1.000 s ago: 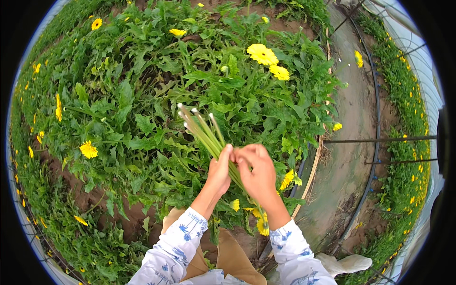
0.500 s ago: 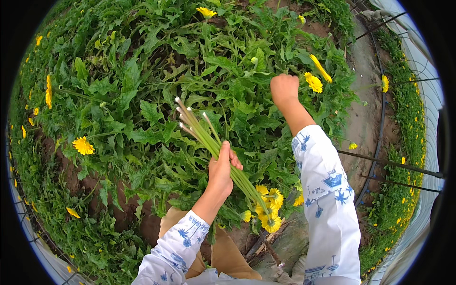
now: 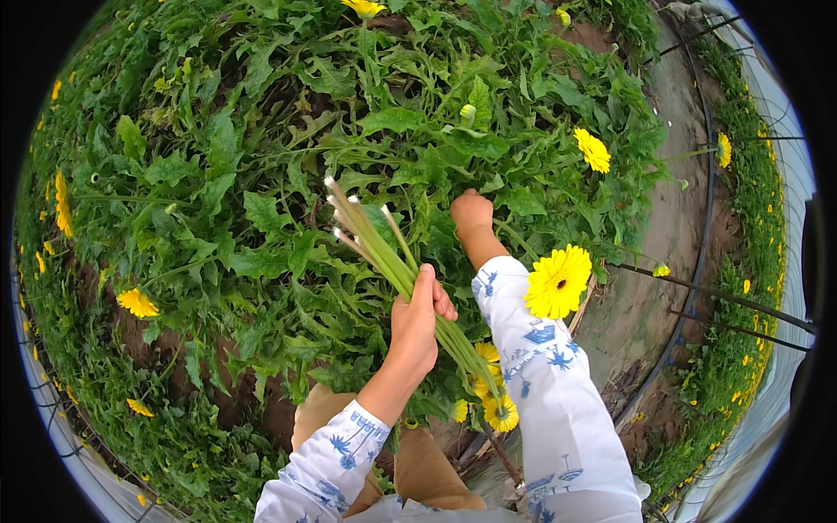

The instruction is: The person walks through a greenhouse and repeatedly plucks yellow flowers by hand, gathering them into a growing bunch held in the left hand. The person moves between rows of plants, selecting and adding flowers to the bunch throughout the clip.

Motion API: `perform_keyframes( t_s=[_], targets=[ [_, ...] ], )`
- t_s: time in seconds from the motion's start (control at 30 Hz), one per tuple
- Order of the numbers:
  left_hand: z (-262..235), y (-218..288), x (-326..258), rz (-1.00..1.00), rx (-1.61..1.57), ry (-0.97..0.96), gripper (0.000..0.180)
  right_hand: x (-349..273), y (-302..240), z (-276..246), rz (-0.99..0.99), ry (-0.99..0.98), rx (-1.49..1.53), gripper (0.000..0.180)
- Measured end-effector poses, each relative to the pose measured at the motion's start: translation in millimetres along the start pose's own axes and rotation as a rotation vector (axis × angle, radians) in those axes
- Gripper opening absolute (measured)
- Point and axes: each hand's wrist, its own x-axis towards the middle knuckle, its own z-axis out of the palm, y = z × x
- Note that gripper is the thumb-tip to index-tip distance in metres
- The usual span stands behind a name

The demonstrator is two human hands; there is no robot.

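Your left hand (image 3: 417, 321) grips a bunch of cut flower stems (image 3: 384, 257), heads down near your knees, while your right hand (image 3: 471, 212), closed, reaches into the green leaves (image 3: 261, 174).

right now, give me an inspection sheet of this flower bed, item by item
surface: flower bed of dense green leaves, bare brown soil showing at lower left
job's things: bunch of cut green stems, cut ends up, yellow heads hanging down by the person's legs
clutter: nothing seen
hands: left hand closed around the bunch; right hand closed, down among the leaves, what it grips is hidden
cables: thin dark lines cross the path at right; wire or hose, cannot tell
surroundings: large open yellow flower beside the right sleeve, dirt path at right, another flower row beyond it
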Motion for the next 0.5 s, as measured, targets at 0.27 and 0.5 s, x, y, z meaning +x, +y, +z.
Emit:
perform_keyframes(
  t_s=[0.27, 0.5],
  targets=[
    [3, -7, 1, -0.029, -0.004, 0.007, 0.035, 38, 0, 38, 0.271, -0.155, 0.216, 0.022],
    [-1, -13, -2, -0.027, -0.008, 0.042, 0.039, 31, 28, 66, 0.404, -0.223, 0.593, 0.042]
  ],
)
